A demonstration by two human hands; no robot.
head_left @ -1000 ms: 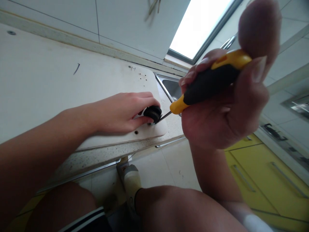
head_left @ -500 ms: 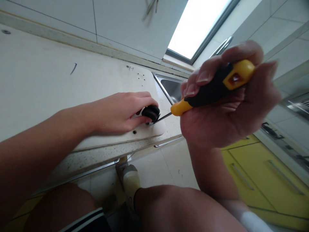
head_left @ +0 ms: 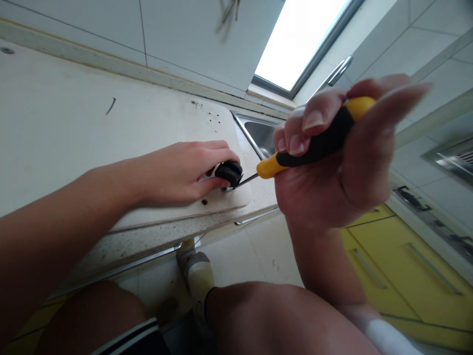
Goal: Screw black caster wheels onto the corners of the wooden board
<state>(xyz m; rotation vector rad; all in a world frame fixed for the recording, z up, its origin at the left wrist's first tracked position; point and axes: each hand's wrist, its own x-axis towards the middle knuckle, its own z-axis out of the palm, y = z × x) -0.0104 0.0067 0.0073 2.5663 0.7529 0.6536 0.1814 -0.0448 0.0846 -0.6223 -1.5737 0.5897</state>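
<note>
Slippage looks the chief risk: the screwdriver [head_left: 325,143] slants down toward the foot of the black castor [head_left: 229,172] from 2 o'clock, so an uneven push could send its tip off the mark. The left thumb lies close beside that tip — a skid toward 9 o'clock might catch it, or score the white board [head_left: 74,123]. The castor could also tilt or twist if the pinch on it slackened, since it sits near the board's corner at 4 o'clock. Whether the tip is properly seated cannot be told; the contact is too small and partly hidden.

Left hand [head_left: 195,167], reaching in from 9 o'clock, is closed on the castor, thumb on the near side and fingers over the far side, with the castor standing against the board. Right hand [head_left: 332,182], at 3 o'clock, is wrapped around the screwdriver's handle — fingers curled over the far side, thumb stretched out past the butt end. Beyond the board, at 1 o'clock from the castor, is the sink [head_left: 258,133].
</note>
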